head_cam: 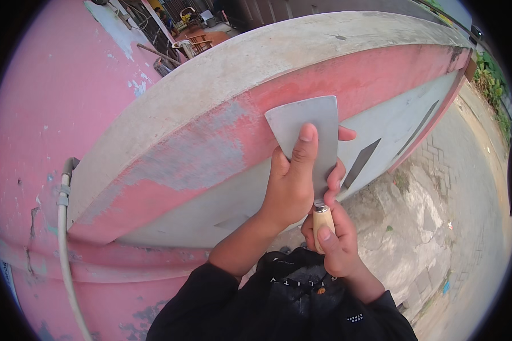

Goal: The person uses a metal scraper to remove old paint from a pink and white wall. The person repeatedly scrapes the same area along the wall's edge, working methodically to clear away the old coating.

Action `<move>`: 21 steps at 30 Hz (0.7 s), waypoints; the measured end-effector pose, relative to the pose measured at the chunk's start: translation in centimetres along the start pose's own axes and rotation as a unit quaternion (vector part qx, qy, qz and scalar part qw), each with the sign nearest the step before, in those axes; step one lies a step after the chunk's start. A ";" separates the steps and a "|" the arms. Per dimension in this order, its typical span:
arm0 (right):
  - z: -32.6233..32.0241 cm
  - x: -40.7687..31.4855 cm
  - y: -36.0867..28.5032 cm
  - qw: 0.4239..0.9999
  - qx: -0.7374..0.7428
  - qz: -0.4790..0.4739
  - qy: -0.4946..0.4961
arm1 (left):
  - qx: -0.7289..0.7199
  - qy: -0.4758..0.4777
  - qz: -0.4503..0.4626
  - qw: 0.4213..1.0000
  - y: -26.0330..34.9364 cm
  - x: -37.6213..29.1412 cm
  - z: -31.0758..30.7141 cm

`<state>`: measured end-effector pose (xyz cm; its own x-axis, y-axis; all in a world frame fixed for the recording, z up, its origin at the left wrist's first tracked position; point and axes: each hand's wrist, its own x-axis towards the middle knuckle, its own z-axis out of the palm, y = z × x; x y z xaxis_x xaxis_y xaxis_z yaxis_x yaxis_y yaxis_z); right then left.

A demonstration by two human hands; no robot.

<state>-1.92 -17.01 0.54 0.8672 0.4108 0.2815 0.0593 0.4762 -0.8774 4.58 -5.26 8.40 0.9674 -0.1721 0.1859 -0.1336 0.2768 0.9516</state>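
Note:
A broad steel scraper blade (326,140) stands upright before me, flaring towards its top edge. It narrows to a metal ferrule and a pale wooden handle (322,219). My left hand (296,179) grips the blade, thumb flat on its near face and fingers wrapped behind. Lower down, my right hand (339,241) is closed around the handle with the thumb along it. Behind the tool runs a low wall with a pink painted band (162,200); part of that band shows a bare grey patch (196,157). Any gap between blade and wall is hard to judge.
A pale concrete coping (222,59) tops the wall, with a white panel (392,115) holding slanted slots below. A plastic pipe (63,230) runs down the peeling pink wall (68,111) at left. Rough paving (392,221) lies right; a wooden chair (198,42) stands beyond.

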 end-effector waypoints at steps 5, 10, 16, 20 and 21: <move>-0.9 0.6 -0.4 0.999 0.007 0.028 -0.029 | -0.063 0.014 0.002 0.998 -0.4 0.1 -0.2; -1.2 1.2 -0.1 0.999 -0.008 0.019 -0.041 | -0.050 0.025 0.000 0.998 -0.1 0.3 -0.2; -1.1 1.1 -0.3 0.998 -0.044 0.013 -0.050 | -0.083 0.017 -0.009 0.996 0.0 0.4 -0.2; -0.7 1.7 -0.9 0.997 -0.057 0.016 -0.052 | -0.030 0.006 0.000 1.000 0.4 0.9 -0.8; -0.4 1.9 -1.0 0.996 -0.067 0.007 -0.055 | -0.031 -0.002 -0.008 0.999 0.6 0.9 -0.9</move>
<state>-0.13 -17.03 1.83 0.8094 0.5030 0.3030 0.1193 0.3643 -0.9236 5.57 -4.42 8.91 0.9687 -0.1801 0.1707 -0.1034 0.3321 0.9376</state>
